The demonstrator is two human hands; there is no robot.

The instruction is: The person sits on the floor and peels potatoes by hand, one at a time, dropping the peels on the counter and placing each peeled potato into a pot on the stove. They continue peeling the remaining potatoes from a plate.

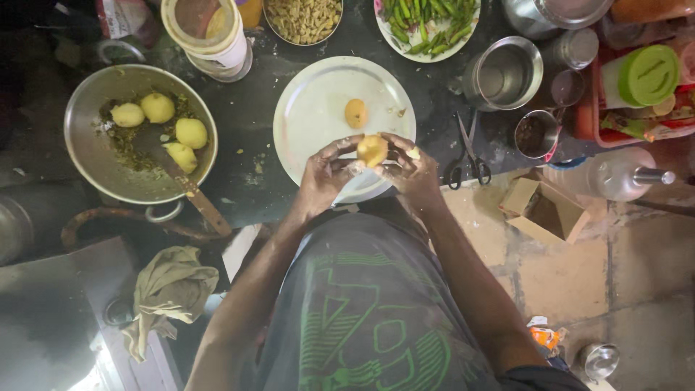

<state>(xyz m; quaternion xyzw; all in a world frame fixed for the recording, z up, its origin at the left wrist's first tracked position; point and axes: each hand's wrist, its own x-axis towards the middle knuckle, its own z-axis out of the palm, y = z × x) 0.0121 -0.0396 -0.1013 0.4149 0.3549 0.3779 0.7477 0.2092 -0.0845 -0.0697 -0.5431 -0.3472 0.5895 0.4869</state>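
Both hands, left (327, 176) and right (411, 168), pinch 1 potato (372, 150) over plate (318, 116). Risk: slick potato could slip off the plate's edge.

Scissors (467, 153) lie at three o'clock on the dark bench (246, 108), green beans (427, 22) at twelve, crumpled cloth (170, 289) at eight

the underside of the yellow ball (372, 150) is covered by the fingers of the left hand (325, 174) and right hand (412, 168). the near rim of the white plate (318, 108) is hidden behind both hands. the plate of green beans (427, 25) and the bowl of pale pieces (303, 18) are cut off by the top edge. what the small steel cup (536, 133) holds cannot be made out.
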